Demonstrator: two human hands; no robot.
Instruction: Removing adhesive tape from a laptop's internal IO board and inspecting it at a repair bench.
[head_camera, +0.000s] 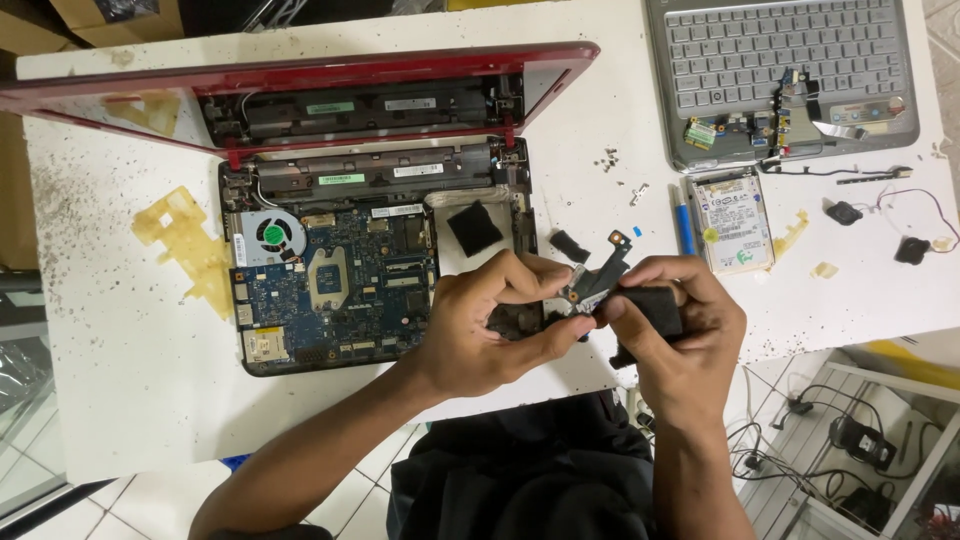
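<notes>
My left hand and my right hand meet over the table's front edge, both gripping a small black laptop part with a metal bracket sticking up. The right hand also wraps a black block-shaped piece. Just left of the hands lies a red laptop with its cover off, showing the blue motherboard and a round fan. Its red lid lies folded back flat.
A silver laptop base with keyboard sits at the back right, a hard drive and blue pen in front of it. Loose screws, small black parts and yellow tape scraps lie on the white table. Cables lie on the floor to the right.
</notes>
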